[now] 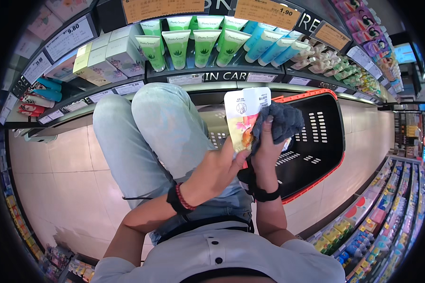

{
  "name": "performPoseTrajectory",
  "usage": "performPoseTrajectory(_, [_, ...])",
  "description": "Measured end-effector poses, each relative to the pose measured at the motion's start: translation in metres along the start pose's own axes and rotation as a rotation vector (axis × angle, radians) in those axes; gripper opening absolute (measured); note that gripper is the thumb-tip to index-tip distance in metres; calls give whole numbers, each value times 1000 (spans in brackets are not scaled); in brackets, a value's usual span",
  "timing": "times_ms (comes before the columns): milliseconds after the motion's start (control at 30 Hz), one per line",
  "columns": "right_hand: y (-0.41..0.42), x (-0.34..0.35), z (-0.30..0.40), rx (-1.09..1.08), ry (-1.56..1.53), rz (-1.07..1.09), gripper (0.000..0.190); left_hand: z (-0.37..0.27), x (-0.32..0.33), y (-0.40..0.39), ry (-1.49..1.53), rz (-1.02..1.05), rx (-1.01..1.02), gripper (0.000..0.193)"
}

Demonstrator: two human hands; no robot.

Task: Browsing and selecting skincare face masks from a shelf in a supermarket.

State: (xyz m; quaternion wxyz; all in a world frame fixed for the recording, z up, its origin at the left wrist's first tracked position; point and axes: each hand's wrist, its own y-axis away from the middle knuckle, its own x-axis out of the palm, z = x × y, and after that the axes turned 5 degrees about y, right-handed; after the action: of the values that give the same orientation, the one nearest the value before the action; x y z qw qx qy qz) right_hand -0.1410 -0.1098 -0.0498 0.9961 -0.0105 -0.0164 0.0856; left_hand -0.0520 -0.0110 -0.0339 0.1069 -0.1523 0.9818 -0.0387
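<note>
My left hand, wearing a dark red beaded bracelet and a black band, grips the lower end of a white and yellow printed packet between thumb and fingers. My right hand, a black band at its wrist, holds a crumpled dark grey cloth against the packet's right edge. Both hands are above the near side of a black shopping basket with a red-orange rim. Part of another printed item shows below the cloth; what it is, I cannot tell.
Ahead, a shelf bears green squeeze tubes, blue squeeze tubes and boxed cosmetics. Its front edge runs just beyond my bent knees. Another stocked shelf stands at the lower right. Tiled floor lies at the left.
</note>
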Motion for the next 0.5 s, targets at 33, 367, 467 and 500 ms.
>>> performPoseTrajectory(33, [-3, -9, 2, 57, -131, 77, 34, 0, -6, 0, 22, 35, -11, 33])
performPoseTrajectory(367, [-11, -38, 6, 72, -45, 215, 44, -9, -53, -5, 95, 526, -187, 29])
performPoseTrajectory(467, [-10, -42, 14, 83, 32, 247, 47, -17, -68, -10, 28, 629, -242, 28])
performPoseTrajectory(500, [-12, -43, 18, 85, 57, 370, 48, -19, -73, -12, 41, 663, -238, 28])
